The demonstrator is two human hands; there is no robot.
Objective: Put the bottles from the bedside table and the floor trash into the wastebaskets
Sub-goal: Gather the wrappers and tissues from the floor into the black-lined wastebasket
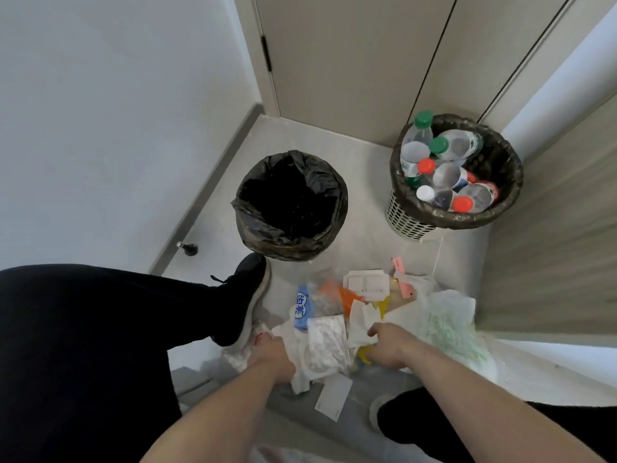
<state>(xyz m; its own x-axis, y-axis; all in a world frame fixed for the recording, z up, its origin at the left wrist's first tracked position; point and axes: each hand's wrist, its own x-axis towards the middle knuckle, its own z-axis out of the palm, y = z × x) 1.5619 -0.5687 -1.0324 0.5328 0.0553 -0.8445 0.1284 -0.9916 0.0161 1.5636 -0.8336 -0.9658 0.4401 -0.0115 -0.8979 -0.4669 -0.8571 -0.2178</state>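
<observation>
- Floor trash pile [334, 315] lies on pale grey tile floor [334, 145], just in front of person: crumpled white paper & tissues, blue-and-white wrapper [302, 307], orange plastic, white plastic tray [365, 284], pink scraps, green-printed plastic bag [447, 325] at right.
- Left hand [270, 350] reaches down into white paper at pile's left edge; fingers hidden, can't tell grip.
- Right hand [387, 342] sits on pile's middle, fingers curled round crumpled white paper.
- Black-lined wastebasket [290, 205] stands beyond pile, inside looks dark.
- White mesh wastebasket [455, 172] further right holds clear plastic bottles [447, 172] w/ green, red, white caps.
- Black shoe [243, 295] beside left basket; white wall at left, beige doors behind.
</observation>
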